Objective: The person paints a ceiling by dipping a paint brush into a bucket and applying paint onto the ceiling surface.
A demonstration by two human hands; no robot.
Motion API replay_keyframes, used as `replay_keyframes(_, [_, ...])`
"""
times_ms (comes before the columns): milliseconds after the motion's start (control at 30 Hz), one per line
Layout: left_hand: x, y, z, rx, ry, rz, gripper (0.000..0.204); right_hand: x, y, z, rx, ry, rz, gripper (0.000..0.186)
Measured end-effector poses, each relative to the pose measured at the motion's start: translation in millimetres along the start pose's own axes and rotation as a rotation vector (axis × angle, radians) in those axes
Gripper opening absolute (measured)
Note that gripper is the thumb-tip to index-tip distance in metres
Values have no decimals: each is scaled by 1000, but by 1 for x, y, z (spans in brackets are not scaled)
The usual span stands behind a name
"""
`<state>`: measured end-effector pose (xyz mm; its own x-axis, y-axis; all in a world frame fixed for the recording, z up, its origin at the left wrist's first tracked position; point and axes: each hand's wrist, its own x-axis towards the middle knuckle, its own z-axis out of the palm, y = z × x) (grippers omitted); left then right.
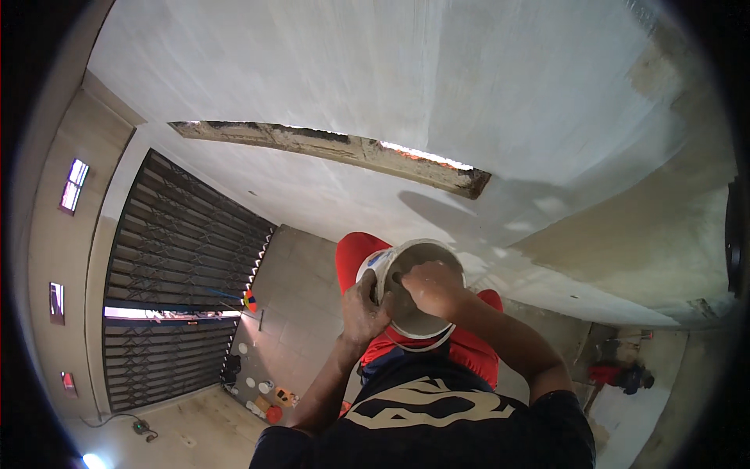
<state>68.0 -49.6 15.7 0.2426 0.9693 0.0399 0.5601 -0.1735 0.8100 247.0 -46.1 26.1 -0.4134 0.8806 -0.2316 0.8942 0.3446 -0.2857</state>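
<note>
A white bucket (422,332) with blue marks on its outside stands between my knees, tilted so that its mouth faces me. Its inside is coated grey. My left hand (366,313) is wrapped over the bucket's left rim, thumb toward the mouth. Inside the mouth is my right hand (430,288), its fingers curled closed near the left inner wall. A small dark spot shows beside those fingers; whatever they hold is hidden. Both hands have pale smears on them. My red trousers (359,254) show on either side of the bucket.
Ahead rises a pale plastered wall (328,70) with a long narrow opening (312,143). A folding metal gate (183,234) stands at left. Several containers and an orange item (285,397) lie on the tiled floor (293,289) at lower left. Red and dark items (621,377) lie at right.
</note>
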Motion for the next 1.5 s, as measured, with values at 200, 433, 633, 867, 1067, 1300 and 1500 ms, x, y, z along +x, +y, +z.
replay_keyframes(200, [0,0,2,-56,24,25,24,13,26,50,152,195,-35,24])
replay_keyframes(433, [0,-10,3,-44,37,18,24,10,21,46,-7,51,105,23])
replay_keyframes(633, [3,-3,3,-53,36,-8,23,2,22,47,-84,90,163,20])
replay_keyframes(867, [2,-5,4,-65,53,9,23,-3,9,56,33,85,65,20])
replay_keyframes(1067, [8,1,1,-84,58,-49,26,-1,20,59,26,54,169,15])
replay_keyframes(1300, [17,-15,3,-105,70,-76,25,-47,43,-7,207,229,125,23])
replay_keyframes(1500, [27,-21,6,-67,90,-22,29,-95,75,-29,982,200,202,33])
